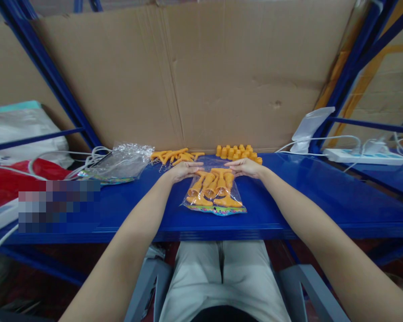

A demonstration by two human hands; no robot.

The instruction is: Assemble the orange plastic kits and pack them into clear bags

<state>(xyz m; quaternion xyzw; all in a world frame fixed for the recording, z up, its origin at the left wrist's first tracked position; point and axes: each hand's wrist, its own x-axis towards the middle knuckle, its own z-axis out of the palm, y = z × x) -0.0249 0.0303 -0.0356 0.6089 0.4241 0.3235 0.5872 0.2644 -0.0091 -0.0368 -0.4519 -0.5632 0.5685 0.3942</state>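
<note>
A clear plastic bag (215,197) filled with several orange plastic toy parts lies on the blue shelf (289,201) in front of me. My left hand (184,170) rests on the bag's far left corner, fingers pressed together along the top edge. My right hand (245,167) presses the far right corner in the same way. Both hands seem to pinch the bag's open end. Behind my left hand lies a loose heap of orange branched pieces (176,156). Behind my right hand stands a cluster of small orange cones (238,152).
A pile of empty clear bags (121,163) lies at the left. White cables (67,163) and a red item (6,183) sit further left. A white power strip (366,156) and a white bag (310,123) are at the right. Cardboard (201,76) lines the back.
</note>
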